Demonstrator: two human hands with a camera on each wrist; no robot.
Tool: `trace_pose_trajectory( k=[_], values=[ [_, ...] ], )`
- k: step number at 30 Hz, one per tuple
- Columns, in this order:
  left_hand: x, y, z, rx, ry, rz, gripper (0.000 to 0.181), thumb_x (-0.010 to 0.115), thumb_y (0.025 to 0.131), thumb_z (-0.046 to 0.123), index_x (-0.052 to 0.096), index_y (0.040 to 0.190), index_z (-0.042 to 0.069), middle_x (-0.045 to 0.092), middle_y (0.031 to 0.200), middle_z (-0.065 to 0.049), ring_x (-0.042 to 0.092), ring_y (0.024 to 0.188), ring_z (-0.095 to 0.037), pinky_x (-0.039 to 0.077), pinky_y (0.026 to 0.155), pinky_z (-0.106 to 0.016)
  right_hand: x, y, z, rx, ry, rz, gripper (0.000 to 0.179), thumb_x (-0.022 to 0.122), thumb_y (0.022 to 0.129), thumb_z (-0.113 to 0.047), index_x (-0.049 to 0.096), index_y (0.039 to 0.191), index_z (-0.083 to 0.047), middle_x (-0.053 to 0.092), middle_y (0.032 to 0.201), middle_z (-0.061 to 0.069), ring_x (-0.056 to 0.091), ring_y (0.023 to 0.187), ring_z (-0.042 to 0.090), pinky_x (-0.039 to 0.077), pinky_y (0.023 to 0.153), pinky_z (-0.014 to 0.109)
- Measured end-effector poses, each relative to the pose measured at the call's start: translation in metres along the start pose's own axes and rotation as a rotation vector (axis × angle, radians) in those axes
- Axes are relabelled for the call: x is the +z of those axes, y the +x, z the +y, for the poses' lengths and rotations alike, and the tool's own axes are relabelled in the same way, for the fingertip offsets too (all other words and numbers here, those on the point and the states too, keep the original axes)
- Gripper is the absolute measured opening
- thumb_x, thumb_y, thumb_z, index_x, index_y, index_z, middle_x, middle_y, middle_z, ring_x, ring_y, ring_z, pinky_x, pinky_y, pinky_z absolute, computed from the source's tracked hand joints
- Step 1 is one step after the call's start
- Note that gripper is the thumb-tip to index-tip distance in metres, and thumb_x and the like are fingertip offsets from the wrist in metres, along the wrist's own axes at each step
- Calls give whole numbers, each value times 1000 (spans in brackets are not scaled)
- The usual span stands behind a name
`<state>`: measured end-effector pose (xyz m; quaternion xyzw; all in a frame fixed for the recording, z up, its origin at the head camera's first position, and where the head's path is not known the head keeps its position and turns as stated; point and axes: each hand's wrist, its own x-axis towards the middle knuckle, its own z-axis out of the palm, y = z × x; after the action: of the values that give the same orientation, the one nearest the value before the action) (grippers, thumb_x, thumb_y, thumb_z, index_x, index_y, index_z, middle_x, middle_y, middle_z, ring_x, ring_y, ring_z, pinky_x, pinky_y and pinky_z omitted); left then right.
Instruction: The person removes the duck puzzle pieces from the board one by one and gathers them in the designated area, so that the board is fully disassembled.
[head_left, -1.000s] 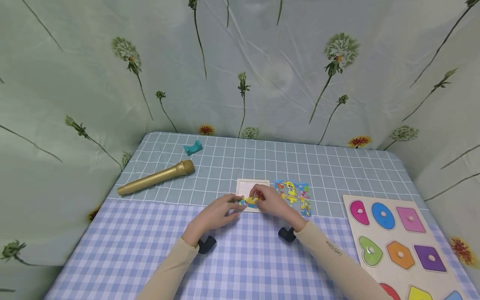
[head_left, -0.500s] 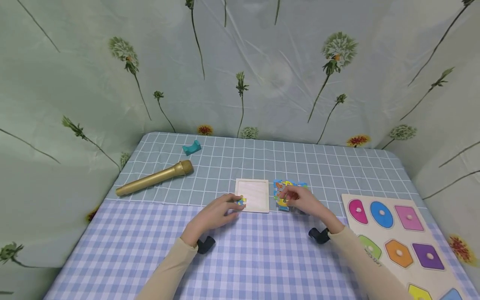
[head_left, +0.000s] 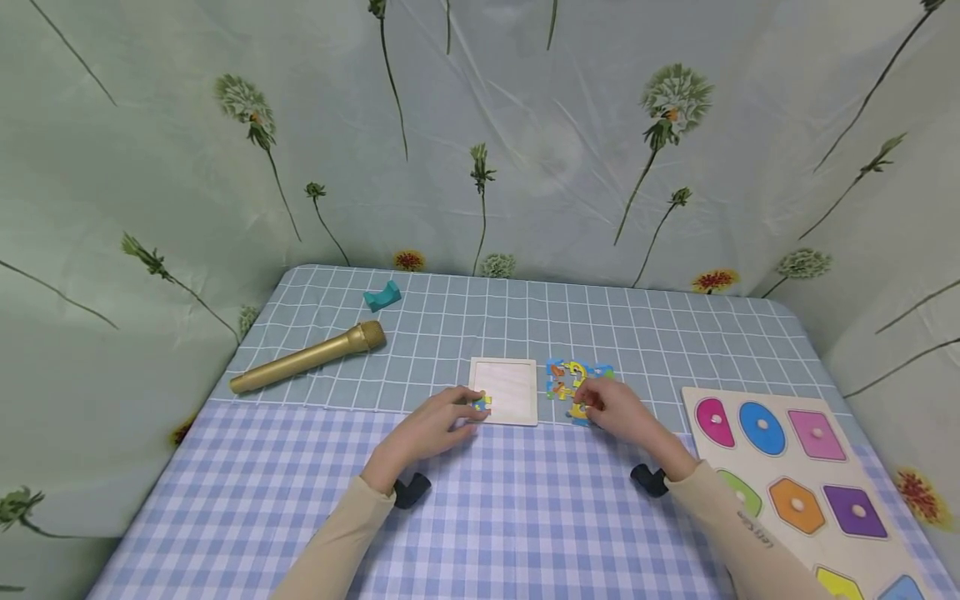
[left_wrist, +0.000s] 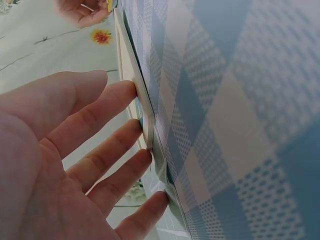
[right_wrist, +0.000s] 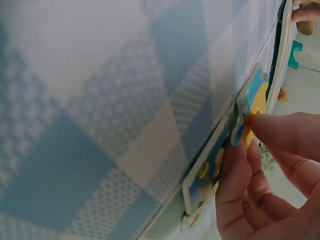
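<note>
My left hand (head_left: 433, 423) rests its fingertips at the lower left corner of a shallow wooden puzzle tray (head_left: 536, 393), fingers extended. Beside those fingertips a blue and yellow jigsaw piece (head_left: 483, 402) lies in that corner. In the left wrist view, the fingers (left_wrist: 107, 157) reach along the tray's edge. To the right of the tray, my right hand (head_left: 621, 410) pinches a yellow and blue jigsaw piece (right_wrist: 256, 102) between thumb and fingers. Other jigsaw pieces (head_left: 557, 383) lie just beyond this hand, which partly hides the group.
A gold microphone (head_left: 307, 358) and a small teal curved block (head_left: 382, 296) lie at the back left. On the right sits a wooden shape board (head_left: 757, 468) with coloured knobbed shapes. A flower-printed curtain (head_left: 555, 167) hangs behind the table.
My right hand has moved right from over the tray to the loose pieces, carrying the yellow and blue jigsaw piece out of the tray. My left hand stays at the tray corner.
</note>
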<state>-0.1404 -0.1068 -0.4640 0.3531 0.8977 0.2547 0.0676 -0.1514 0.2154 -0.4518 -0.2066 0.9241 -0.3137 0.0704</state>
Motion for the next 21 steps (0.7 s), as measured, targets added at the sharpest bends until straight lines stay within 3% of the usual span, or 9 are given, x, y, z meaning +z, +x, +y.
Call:
trace_pose_trajectory(
  k=[10,12,16,21],
  values=[
    [-3,-4,1,-2,-6,0,29,61,95,18,67,121,10,50,133,-15,46,123,-33,38,101,-46,3,3,-9,39,-147,-8,18,64,77,10,62,84,-7,53,74,-1,47,67,15,42,59,30],
    [-6,-7,-1,14,4,2,27,60,95,18,68,120,12,49,134,-15,44,125,-33,36,103,-47,3,4,-11,29,-118,-5,17,64,77,9,62,84,-7,53,74,-2,47,67,14,42,60,29],
    [-11,-14,-8,61,39,-13,27,58,96,19,68,120,15,47,139,-15,37,131,-37,29,106,-53,8,13,-20,-84,-1,13,17,61,76,11,62,85,-3,54,74,0,48,69,13,43,61,28],
    [-12,-18,-13,58,53,-73,30,57,96,21,67,124,17,41,146,-15,29,135,-41,23,107,-59,25,31,-39,-174,125,-23,19,58,76,12,63,91,1,59,81,4,52,74,14,47,66,27]
  ],
)
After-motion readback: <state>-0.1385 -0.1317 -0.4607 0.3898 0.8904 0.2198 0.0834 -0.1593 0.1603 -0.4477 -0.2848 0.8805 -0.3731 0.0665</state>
